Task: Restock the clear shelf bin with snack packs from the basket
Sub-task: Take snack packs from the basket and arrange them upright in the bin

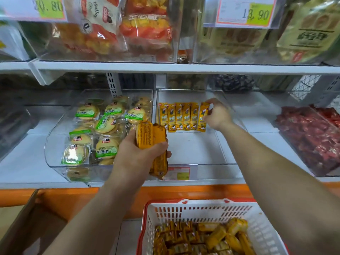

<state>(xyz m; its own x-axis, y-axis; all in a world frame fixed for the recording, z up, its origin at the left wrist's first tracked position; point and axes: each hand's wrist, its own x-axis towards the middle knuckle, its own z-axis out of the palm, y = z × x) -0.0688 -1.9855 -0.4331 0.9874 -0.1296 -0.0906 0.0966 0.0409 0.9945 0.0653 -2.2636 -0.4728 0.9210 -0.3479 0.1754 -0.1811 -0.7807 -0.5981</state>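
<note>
The left hand (139,153) is gripping a stack of yellow snack packs (151,142), fingers wrapped tight around them, and is holding the stack over the front left corner of the clear shelf bin (202,163). The lowest pack in the stack is hanging down past the bin's front lip, beside the price label (179,173) clipped there.

The right hand (218,115) is reaching deep into the bin, its fingertips pinching the top edge of the rightmost pack (202,116) in a row of upright packs (181,116). That row is standing side by side along the rear, running from the bin's left wall toward the middle. To the right of the hand the bin floor is lying bare up to the right wall, and the whole front half of the bin is sitting open as well.

Just left, touching wall to wall, a neighbouring bin (55,153) is holding round biscuit packs (103,126) with green labels. The shelf above (184,68) is overhanging the back of both bins, leaving a low gap for the arms.

Below, the basket (202,208) with its red rim is sitting in front of the orange shelf base (92,197), more yellow packs (202,238) heaped loosely inside.
</note>
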